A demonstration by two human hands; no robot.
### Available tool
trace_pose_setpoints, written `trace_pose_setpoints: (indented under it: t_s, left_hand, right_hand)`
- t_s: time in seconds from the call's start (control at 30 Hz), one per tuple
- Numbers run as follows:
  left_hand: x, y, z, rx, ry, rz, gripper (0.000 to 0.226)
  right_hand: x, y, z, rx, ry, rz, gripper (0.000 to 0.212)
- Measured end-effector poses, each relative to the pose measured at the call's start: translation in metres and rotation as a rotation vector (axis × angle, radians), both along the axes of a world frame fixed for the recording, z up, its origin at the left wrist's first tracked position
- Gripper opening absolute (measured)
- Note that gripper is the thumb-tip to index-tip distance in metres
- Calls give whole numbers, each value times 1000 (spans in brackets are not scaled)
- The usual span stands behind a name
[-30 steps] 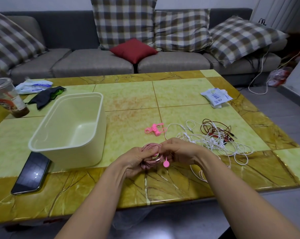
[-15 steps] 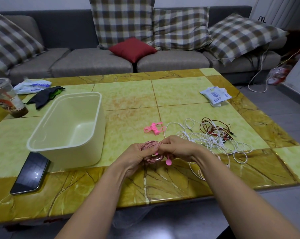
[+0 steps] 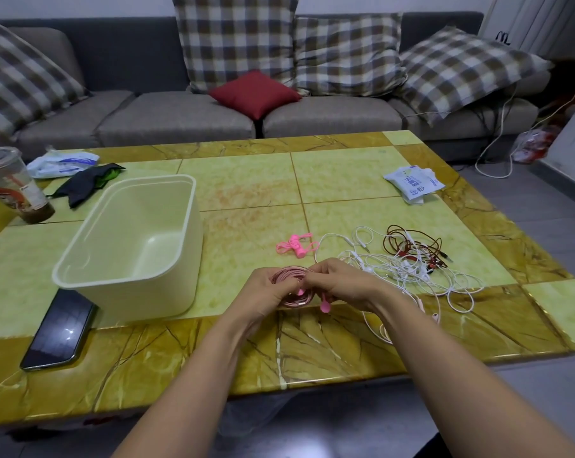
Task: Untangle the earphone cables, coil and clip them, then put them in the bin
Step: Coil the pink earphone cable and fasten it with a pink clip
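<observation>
Left hand (image 3: 266, 292) gripped the pink coil (image 3: 296, 300) at lower centre of the frame, fingers curled round its left side. Right hand (image 3: 342, 285) pinched the coil's upper right edge. Compared with one second earlier, both hands kept the same grip and place, and only the right fingertips had shifted slightly along the loops. Two pink ends hung below the coil; whether they were earbuds or a clip could not be told. Judgement: coiling was complete, fastening was in progress, and transfer was not yet done.

Spare pink clips (image 3: 296, 247) lay just above the hands on the counter (image 3: 246, 193). The white cables (image 3: 405, 269) and dark red cables (image 3: 414, 246) lay tangled at right.

The bin (image 3: 147, 302), left of the hands, held nothing. The plastic cup (image 3: 15, 186), at the frame's left edge, held a dark residue.
</observation>
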State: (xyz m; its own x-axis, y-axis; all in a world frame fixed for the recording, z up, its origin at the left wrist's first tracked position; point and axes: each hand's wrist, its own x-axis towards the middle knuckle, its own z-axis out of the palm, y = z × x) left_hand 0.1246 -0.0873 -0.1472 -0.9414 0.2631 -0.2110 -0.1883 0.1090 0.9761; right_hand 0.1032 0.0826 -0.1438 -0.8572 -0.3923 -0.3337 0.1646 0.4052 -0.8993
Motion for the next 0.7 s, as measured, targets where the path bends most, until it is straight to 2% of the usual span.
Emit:
trace_pose_setpoints:
  t_s: [0.07,0.17,0.3,0.4,0.57,0.7]
  left_hand:
    - [0,-1,0,-13,-6,-19,14]
    - [2,-2,1,-43,-49,-52,15]
    - [-2,-6,-1,45,-122,-70,36]
    - [-1,-6,3,-39,-59,-102,48]
    - [3,-5,5,-6,40,-99,45]
    - [1,-6,4,-17,32,-150,45]
  right_hand:
    - [-1,-1,-1,20,50,-13,14]
    - [0,-3,1,37,74,2,14]
    - [1,-3,2,12,57,7,14]
    - [3,-3,2,0,51,17,16]
    - [4,-2,3,-102,28,-14,25]
    - [6,-1,4,-111,-31,-33,18]
